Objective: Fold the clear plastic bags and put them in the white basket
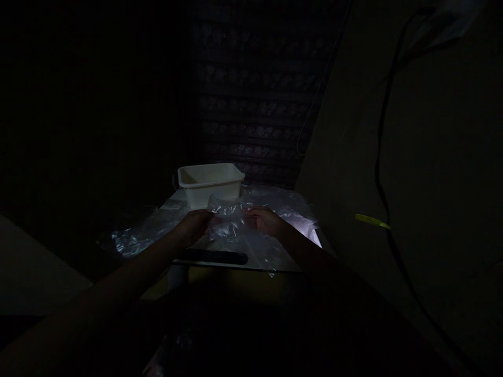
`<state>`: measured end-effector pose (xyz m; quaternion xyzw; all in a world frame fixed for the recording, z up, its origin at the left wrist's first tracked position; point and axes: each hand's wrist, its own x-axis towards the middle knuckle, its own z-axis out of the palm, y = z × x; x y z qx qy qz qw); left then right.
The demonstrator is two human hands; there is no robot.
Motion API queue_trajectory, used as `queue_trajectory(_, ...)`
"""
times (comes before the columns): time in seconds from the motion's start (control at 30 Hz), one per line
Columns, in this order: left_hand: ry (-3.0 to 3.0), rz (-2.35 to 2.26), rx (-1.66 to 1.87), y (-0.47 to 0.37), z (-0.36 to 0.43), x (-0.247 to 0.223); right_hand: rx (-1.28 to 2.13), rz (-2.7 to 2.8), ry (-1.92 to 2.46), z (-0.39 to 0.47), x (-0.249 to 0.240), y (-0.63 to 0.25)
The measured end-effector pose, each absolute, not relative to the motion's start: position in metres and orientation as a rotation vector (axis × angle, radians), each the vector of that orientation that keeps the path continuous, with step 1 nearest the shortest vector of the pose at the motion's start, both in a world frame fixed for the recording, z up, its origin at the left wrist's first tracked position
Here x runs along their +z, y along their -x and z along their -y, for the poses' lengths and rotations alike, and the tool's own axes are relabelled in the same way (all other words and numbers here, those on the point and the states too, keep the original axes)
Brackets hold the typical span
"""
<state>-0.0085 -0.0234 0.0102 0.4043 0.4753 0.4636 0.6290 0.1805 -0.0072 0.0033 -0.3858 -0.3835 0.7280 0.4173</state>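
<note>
Between my two hands a crinkled clear plastic bag (pixel 228 220) is held up over the table (pixel 200 243). My left hand (pixel 195 226) pinches its left edge. On the opposite edge my right hand (pixel 265 220) has its thumb and fingers closed on the same plastic. Below my hands, along the table's front edge, lies a long dark bar-like object (pixel 216 256); its kind is hard to make out in the dim light. More loose clear plastic (pixel 263 251) hangs or lies below my right hand.
A cream plastic tub (pixel 212 183) stands at the back left of the table. Clear plastic sheets (pixel 133 241) spill over the left side, others (pixel 291 209) lie on the right. A dark cable (pixel 379 178) with a yellow tag (pixel 369 220) hangs along the right wall.
</note>
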Motion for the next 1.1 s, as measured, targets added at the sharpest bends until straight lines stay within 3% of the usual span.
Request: queue_trajectory(1.1, -1.151, -1.023, 1.078, 0.012, 0.024, 0.008, 2.031, 0.826, 0.891, 0.004, -0.001, -0.182)
